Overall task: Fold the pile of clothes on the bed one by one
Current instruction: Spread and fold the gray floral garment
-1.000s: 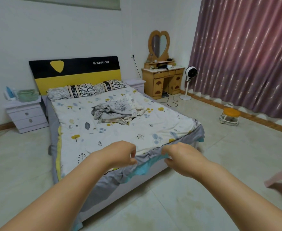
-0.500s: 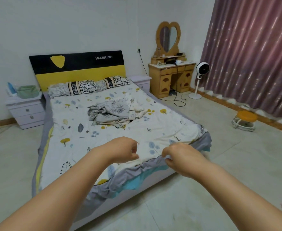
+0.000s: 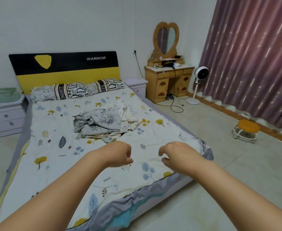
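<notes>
A crumpled pile of clothes [image 3: 102,123], grey floral cloth over cream pieces, lies in the middle of the bed [image 3: 42,147], which has a white leaf-print sheet. My left hand [image 3: 118,154] and my right hand [image 3: 178,155] hover side by side over the sheet, short of the pile and apart from it. Both hands hang with loosely curled fingers and hold nothing. Both forearms reach in from the bottom of the view.
Two pillows [image 3: 77,90] lie against the black and yellow headboard [image 3: 65,67]. A white nightstand [image 3: 3,117] stands left of the bed. On the right are a wooden dressing table [image 3: 168,80], a standing fan [image 3: 201,75], a floor cable [image 3: 175,107], an orange stool [image 3: 246,129] and curtains [image 3: 253,55].
I have come closer to the bed. Both hands moved forward from the sheet's foot edge to over the mattress, and their fingers, closed at that edge before, have loosened.
</notes>
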The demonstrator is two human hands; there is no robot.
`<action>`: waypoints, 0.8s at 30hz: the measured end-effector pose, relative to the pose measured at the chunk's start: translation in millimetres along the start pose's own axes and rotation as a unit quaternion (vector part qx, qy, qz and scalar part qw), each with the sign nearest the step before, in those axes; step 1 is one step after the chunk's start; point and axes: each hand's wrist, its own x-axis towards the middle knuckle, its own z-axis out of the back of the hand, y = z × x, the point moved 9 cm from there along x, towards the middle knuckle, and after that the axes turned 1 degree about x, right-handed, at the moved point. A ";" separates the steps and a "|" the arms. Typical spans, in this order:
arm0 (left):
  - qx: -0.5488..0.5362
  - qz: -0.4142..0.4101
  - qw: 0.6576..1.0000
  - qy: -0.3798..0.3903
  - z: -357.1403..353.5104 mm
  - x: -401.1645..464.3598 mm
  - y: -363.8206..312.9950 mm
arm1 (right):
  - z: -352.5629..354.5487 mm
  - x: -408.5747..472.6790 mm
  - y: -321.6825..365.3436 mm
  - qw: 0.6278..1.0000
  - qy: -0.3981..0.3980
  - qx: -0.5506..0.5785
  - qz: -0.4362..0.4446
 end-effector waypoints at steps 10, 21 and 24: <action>-0.006 0.041 0.999 0.016 17.4 101.5 26.7 | 5.9 104.6 -59.1 0.999 0.009 0.018 0.026; -0.049 0.094 0.994 -0.016 47.8 228.2 15.8 | 10.0 215.2 -165.2 0.998 0.028 0.011 0.063; -0.051 0.105 0.993 -0.006 47.4 249.4 18.6 | 2.5 239.6 -176.3 0.996 0.037 0.013 0.079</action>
